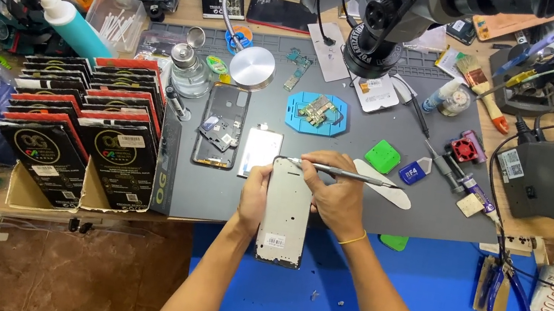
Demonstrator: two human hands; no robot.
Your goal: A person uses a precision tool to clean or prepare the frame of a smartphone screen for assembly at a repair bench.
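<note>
— What have you got in hand there, seen from the head view?

— My left hand (254,197) is wrapped around the left edge of the grey phone frame (285,214), fingers closed on it, thumb on the face. The frame lies lengthwise toward me, half on the dark work mat (360,155) and half over the blue table (419,294). My right hand (337,200) has its fingers pinched narrow on a thin metal tool (342,174), held like a pen, with the tip at the frame's top edge.

— How do you keep that step clean?

— I'd judge the tip wants to stay shallow and nearly flat to the frame, so it doesn't dig in. My right palm rests against the frame's right side, which steadies the tool. The left hand should press the frame down, since its near end hangs off the mat.

— Anything close enough to get in the way?

— A white flat pry tool (382,185) lies just beyond my right hand, and a white panel (261,151) lies just past the frame's top corner. An open phone body (221,127) lies beside that panel. If the tool slips forward it would run toward those. The microscope head (378,33) hangs well apart, further up the mat.

— Can you see the tip's contact?

— Not exactly; it is too small to tell.
</note>
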